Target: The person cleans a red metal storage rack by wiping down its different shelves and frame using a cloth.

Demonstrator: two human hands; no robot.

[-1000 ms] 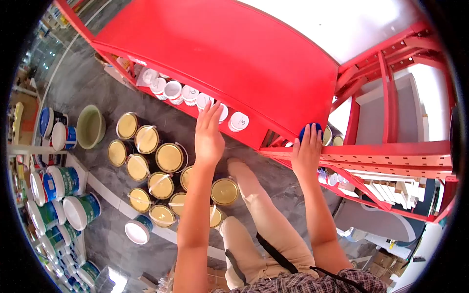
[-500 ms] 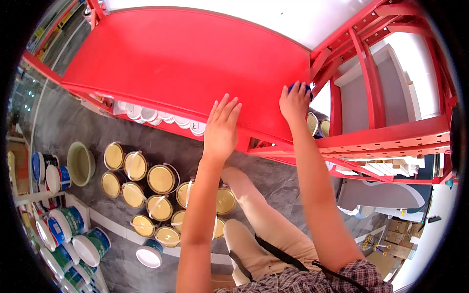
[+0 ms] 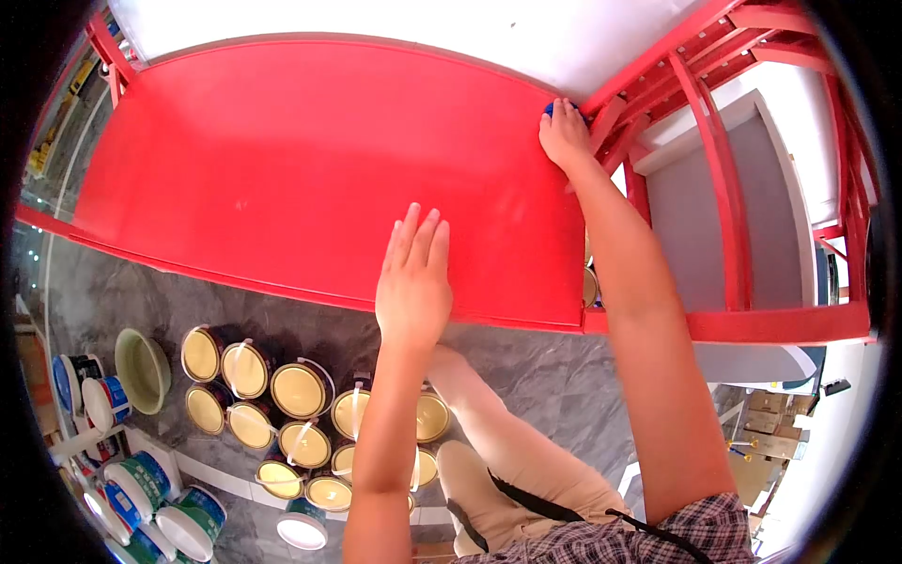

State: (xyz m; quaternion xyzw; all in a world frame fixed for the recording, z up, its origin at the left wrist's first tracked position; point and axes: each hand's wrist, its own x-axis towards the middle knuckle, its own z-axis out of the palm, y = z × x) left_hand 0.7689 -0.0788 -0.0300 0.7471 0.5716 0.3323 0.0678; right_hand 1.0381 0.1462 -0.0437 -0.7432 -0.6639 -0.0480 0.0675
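Observation:
A wide red shelf board [image 3: 310, 179] stretches in front of me. At its far right corner, my right hand [image 3: 567, 139] presses down on a bunched blue cloth [image 3: 549, 110]; only a little of the cloth shows past the fingers, so its full shape is hidden. My left hand [image 3: 413, 282] lies palm down over the front part of the board, fingers stretched out and holding nothing. Whether that palm fully touches the surface I cannot tell.
Red uprights [image 3: 719, 179] and a crossbar [image 3: 780, 324] frame the right side. Several paint buckets with gold lids [image 3: 301, 390] stand on the floor below, left of my legs. A green tub [image 3: 143, 371] and white-lidded buckets [image 3: 193, 524] are farther left.
My right hand has moved with the blue cloth along the board's right side to its back corner. My left hand stays flat near the front. The view has shifted, showing more of the board.

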